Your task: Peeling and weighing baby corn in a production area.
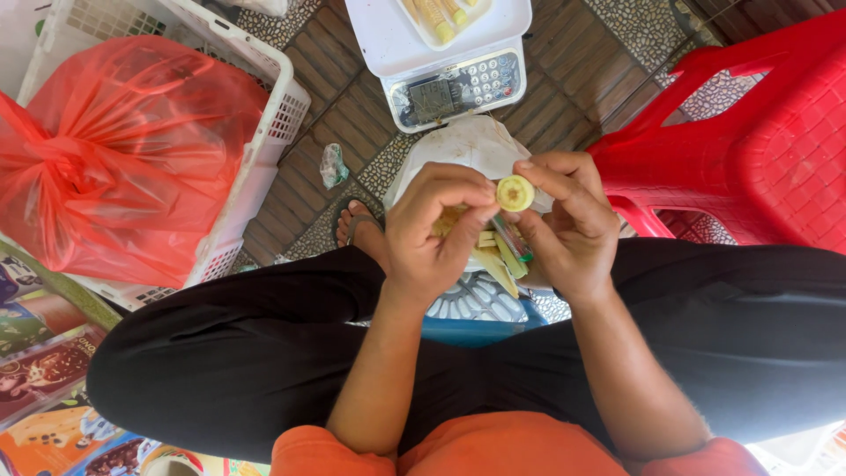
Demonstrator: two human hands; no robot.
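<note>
My left hand (pixel 436 231) and my right hand (pixel 568 220) meet in front of me, above my knees in black trousers. Between them is a pale yellow-green stalk piece (pixel 515 193), its round cut end facing me. My left thumb and fingers pinch its side and peeled husk strips (pixel 493 256) hang under it. My right hand grips it from the right, with a thin green-handled tool (pixel 511 240) running down beside the palm. Which hand bears the stalk's weight I cannot tell.
A white electronic scale (pixel 445 79) with peeled pieces (pixel 434 16) on its tray stands ahead. A red plastic chair (pixel 758 132) is at right. A white crate (pixel 264 132) with a red bag (pixel 123 150) is at left, colourful packets (pixel 44 370) below it. A blue basket (pixel 471 326) sits between my legs.
</note>
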